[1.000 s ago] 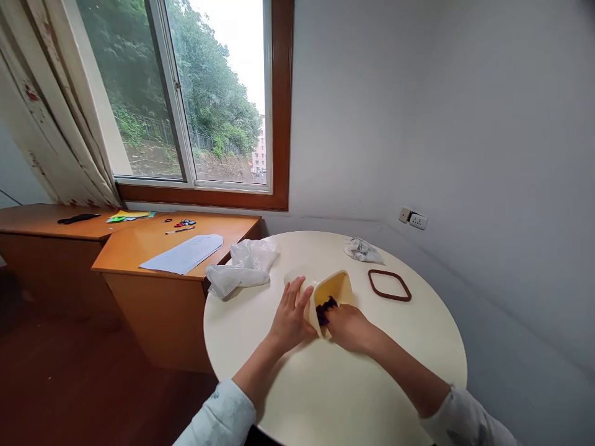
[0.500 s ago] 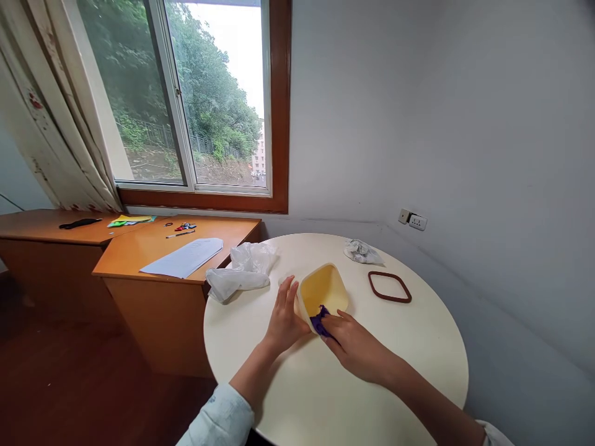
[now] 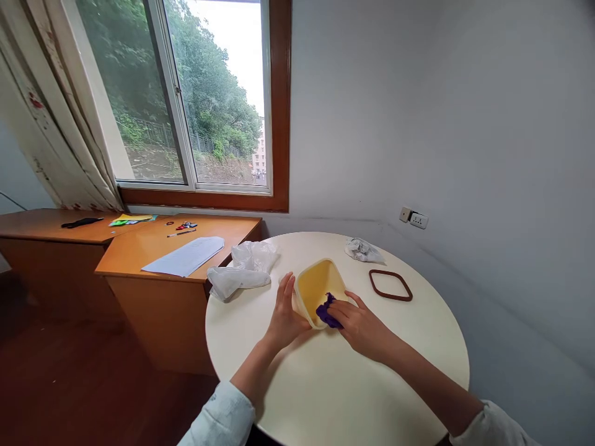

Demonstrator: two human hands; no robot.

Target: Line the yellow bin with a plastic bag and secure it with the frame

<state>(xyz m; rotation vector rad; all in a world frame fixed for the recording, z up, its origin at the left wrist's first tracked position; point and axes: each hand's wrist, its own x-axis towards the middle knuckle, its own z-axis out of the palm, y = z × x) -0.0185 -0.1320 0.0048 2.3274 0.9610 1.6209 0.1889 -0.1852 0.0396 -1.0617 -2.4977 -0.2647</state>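
Note:
A square yellow plastic bin (image 3: pixel 316 279), pale at its rim, is tilted with its mouth toward me above the round table. My left hand (image 3: pixel 284 316) grips its left side, fingers behind and thumb near the lower edge. In my right hand (image 3: pixel 357 322) is a crumpled purple cloth (image 3: pixel 329 311), pressed against the bin's inner wall at the lower right of the rim. The fingertips of that hand are partly hidden in the cloth.
The white round table (image 3: pixel 334 396) carries a crumpled white plastic bag (image 3: pixel 246 269), a smaller clear bag (image 3: pixel 364 251) and a brown square ring (image 3: pixel 390 285). Left of it, a wooden desk (image 3: pixel 153 248) holds papers (image 3: pixel 186 257) and a pen (image 3: pixel 181 233).
My right hand has moved the purple cloth a little up and to the right along the bin's rim. The bin has shifted slightly in my left hand's grip.

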